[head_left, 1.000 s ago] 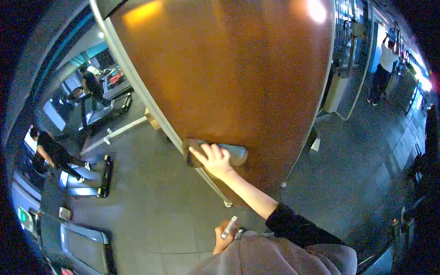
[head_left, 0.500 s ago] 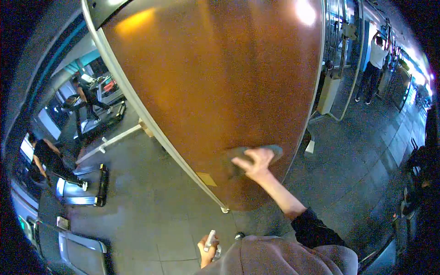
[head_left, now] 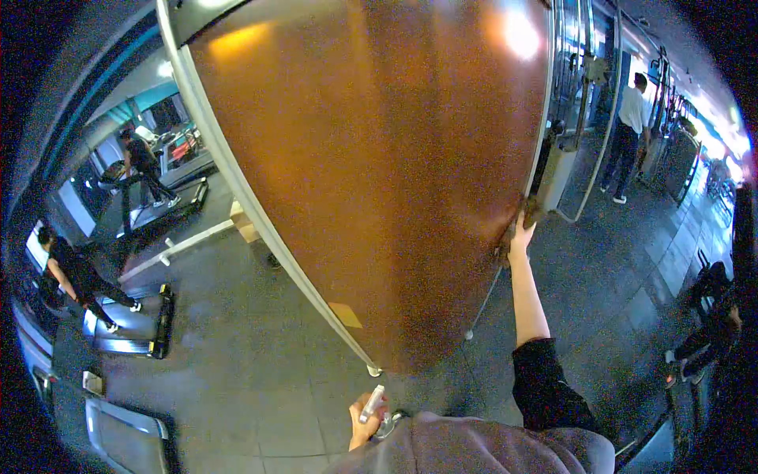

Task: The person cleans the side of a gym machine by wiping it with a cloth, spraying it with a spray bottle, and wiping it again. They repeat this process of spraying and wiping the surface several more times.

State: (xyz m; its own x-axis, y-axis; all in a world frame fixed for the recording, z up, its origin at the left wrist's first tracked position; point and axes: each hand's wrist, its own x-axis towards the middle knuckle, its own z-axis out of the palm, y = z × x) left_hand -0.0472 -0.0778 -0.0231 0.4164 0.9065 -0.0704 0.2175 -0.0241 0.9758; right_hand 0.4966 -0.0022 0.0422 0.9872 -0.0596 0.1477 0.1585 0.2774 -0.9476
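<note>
"What's around me, and what's in the way?"

"Just beyond the panel's (head_left: 379, 174) right edge, near your right hand (head_left: 520, 234), stands a machine (head_left: 559, 174) with a pale casing. Left of the panel, a white bar (head_left: 183, 248) lies low across the floor (head_left: 237, 340), with a box (head_left: 245, 222) by its end. Farther left, one person (head_left: 75, 272) is on a near treadmill (head_left: 130, 336) and another (head_left: 143, 167) on one behind. A person in a white top (head_left: 633, 110) stands to the right."

"And my hands?"

"Your right arm reaches out, the hand curled round the panel's right edge on a dark cloth (head_left: 534, 210). The edge hides part of the cloth. Your left hand (head_left: 365, 420) is low, near your body, closed round a white object (head_left: 373, 403) too small to name."

"How do the surface and room look?"

"The panel is brown and glossy, with a yellow glow and a white glare near its top. A yellow patch (head_left: 345, 314) sits low by its left frame (head_left: 237, 174). The floor is dark and tiled, and the light is bright at far right."
</note>
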